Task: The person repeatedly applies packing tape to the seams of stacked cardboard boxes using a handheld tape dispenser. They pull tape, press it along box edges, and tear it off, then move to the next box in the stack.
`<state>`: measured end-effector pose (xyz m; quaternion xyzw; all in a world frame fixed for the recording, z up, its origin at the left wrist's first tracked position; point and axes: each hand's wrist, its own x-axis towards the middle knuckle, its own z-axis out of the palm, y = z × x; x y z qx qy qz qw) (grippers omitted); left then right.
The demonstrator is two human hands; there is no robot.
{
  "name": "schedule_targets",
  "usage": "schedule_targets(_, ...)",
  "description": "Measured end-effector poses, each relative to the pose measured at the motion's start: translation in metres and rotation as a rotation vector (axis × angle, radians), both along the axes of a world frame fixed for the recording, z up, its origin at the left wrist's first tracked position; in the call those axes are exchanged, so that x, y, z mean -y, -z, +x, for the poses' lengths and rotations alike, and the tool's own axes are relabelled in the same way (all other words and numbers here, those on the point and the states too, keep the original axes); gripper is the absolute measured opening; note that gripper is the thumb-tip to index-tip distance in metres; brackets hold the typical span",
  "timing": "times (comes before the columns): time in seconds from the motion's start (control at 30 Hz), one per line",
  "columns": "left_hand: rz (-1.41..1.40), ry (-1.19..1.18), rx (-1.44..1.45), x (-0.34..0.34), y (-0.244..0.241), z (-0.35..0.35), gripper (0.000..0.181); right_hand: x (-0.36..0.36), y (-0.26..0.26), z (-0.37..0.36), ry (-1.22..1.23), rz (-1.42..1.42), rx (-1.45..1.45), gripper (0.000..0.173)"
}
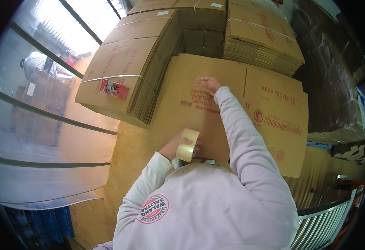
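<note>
A roll of packing tape point(188, 145) is gripped in my left hand point(176, 144), close to my body at the near edge of a flat cardboard carton point(173, 90). My right hand point(208, 85) lies over the carton's upper middle, palm turned down or sideways, fingers pointing left; whether it presses on the board cannot be told. The carton bears red printing and spreads out flat before me, its flap panels point(276, 125) reaching to the right. Both sleeves are white.
Strapped stacks of folded cartons stand at left point(120, 68) and back right point(263, 31). A red packet point(114, 89) lies on the left stack. Beyond a clear strip curtain point(54, 112) a person point(41, 64) bends over boxes. A metal railing point(323, 225) stands at lower right.
</note>
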<state>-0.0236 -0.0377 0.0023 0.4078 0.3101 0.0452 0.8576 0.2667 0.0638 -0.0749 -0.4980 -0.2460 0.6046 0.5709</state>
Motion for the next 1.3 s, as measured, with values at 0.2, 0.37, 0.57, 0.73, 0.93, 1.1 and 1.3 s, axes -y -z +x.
schedule_targets(0.2, -0.059, -0.034, -0.064, -0.005, 0.009, 0.004, 0.051, 0.091, 0.011, -0.057, -0.363, 0.067, -0.175, 0.038)
schedule_targets(0.37, -0.132, -0.055, -0.107, -0.006, -0.001, 0.013, 0.047, 0.092, -0.011, -0.065, -0.606, -0.036, -0.093, 0.040)
schedule_targets(0.57, -0.236, -0.074, -0.114, -0.010, -0.008, 0.012, 0.043, -0.024, -0.091, -0.160, -0.474, 0.542, 0.616, 0.049)
schedule_targets(0.73, 0.152, 0.107, 0.064, -0.010, 0.002, -0.004, 0.040, -0.085, -0.146, -0.261, -0.434, 0.550, 1.192, 0.054)
schedule_targets(0.93, 0.063, 0.151, 0.064, -0.013, 0.007, -0.015, 0.045, -0.139, -0.112, -0.336, -0.105, 0.339, 1.580, 0.050)
schedule_targets(1.1, -0.069, 0.132, 0.029, -0.020, 0.009, -0.012, 0.050, -0.130, -0.114, -0.301, -0.108, 0.452, 1.609, 0.045)
schedule_targets(1.3, -0.215, -0.013, -0.038, -0.016, 0.010, 0.006, 0.058, -0.064, -0.141, -0.184, -0.251, 0.144, 0.353, 0.049)
